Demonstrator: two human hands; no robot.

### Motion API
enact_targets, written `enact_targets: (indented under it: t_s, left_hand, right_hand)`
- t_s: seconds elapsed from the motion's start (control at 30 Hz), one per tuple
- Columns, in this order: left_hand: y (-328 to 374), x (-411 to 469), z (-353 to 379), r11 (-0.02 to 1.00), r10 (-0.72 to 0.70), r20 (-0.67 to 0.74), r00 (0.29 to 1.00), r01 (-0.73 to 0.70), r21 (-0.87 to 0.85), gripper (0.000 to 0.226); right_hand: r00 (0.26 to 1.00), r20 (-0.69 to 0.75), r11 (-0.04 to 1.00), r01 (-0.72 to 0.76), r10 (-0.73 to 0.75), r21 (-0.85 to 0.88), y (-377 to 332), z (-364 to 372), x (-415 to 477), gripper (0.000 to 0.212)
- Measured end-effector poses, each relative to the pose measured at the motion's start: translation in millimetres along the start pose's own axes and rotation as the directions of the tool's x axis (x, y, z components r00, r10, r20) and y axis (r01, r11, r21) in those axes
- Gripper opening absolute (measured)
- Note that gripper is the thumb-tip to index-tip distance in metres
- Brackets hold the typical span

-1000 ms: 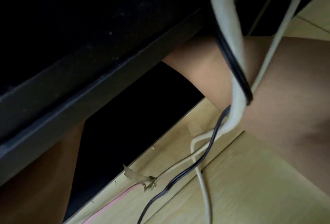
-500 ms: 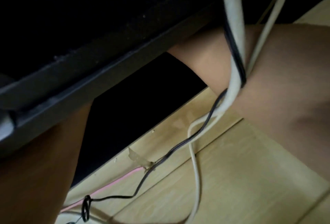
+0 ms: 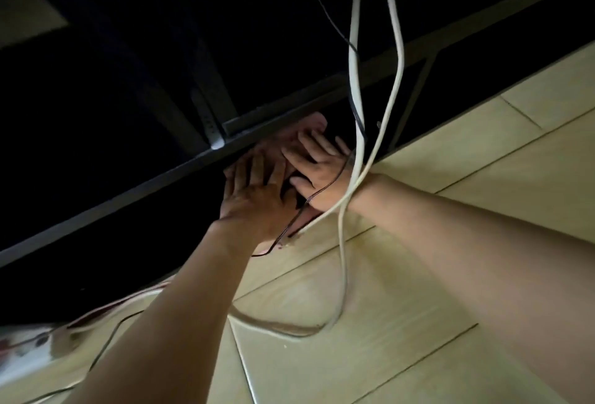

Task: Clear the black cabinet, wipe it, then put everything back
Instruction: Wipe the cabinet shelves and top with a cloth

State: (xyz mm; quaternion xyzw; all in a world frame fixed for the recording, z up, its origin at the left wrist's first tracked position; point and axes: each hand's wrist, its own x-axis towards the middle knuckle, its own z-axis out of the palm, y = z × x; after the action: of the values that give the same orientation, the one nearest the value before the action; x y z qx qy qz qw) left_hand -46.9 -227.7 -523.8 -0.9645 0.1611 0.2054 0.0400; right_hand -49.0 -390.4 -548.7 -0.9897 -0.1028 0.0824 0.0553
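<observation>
The black cabinet [image 3: 135,191] fills the upper left, its lower rail running diagonally. Under that rail lies a pink cloth [image 3: 309,128] on the dark bottom shelf. My left hand [image 3: 254,197] lies flat with straight fingers on the cloth. My right hand [image 3: 318,165] lies beside it, fingers spread and straight, also pressing on the cloth. The two hands touch at the thumbs. Most of the cloth is hidden under my hands.
White cables [image 3: 357,88] and a thin dark wire [image 3: 289,226] hang across my right wrist and trail over the light wooden floor [image 3: 418,323]. A white power strip [image 3: 22,358] lies at the lower left. The cabinet interior is very dark.
The view has pulled back. Earlier only my forearms showed reaching under the rail; now both hands and the pink cloth are visible beneath it.
</observation>
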Motion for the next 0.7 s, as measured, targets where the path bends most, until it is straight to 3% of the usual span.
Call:
enact_targets:
  t_s: [0.1,0.17,0.23,0.3,0.37,0.47,0.57,0.63,0.7]
  left_hand:
    - [-6,-17,3,1.000,0.022,0.078,0.997,-0.022,-0.007,0.078]
    - [-11,-21,2,0.996,0.079,0.124,0.989,-0.085,0.038,0.086]
    - [-9,-33,-12,0.990,0.121,0.161,0.979,-0.131,0.051,0.074]
    - [-9,-43,-24,0.986,0.155,0.165,0.974,-0.162,0.029,0.060]
    - [-11,-52,-31,0.992,0.118,0.225,0.967,-0.126,0.025,0.066]
    - [-13,-48,-39,0.983,0.134,0.279,0.951,-0.163,0.083,0.077]
    - [-14,-38,-34,0.999,0.024,0.181,0.983,-0.031,0.040,0.081]
    - [-29,-2,-2,0.999,-0.020,0.123,0.992,0.024,-0.035,0.091]
    - [-47,52,53,0.992,-0.010,0.036,0.999,0.014,-0.122,0.094]
  right_hand:
    - [0.994,0.106,0.999,0.034,-0.032,-0.020,-6,-11,-21,0.084]
    - [0.982,0.168,0.996,0.090,-0.084,-0.029,-4,-23,-28,0.072]
    - [0.958,0.260,0.985,0.147,-0.119,-0.091,3,-41,-37,0.061]
    - [0.945,0.323,0.975,0.119,-0.054,-0.185,12,-63,-52,0.063]
    - [0.914,0.400,0.952,0.055,0.074,-0.300,16,-83,-79,0.068]
    - [0.773,0.605,0.923,0.068,0.192,-0.379,18,-107,-139,0.069]
    - [0.657,0.734,0.963,0.048,0.170,-0.266,20,-134,-186,0.054]
    - [0.660,0.737,0.977,0.021,0.146,-0.213,19,-134,-201,0.041]
    - [0.710,0.690,0.983,-0.016,0.140,-0.183,18,-125,-202,0.034]
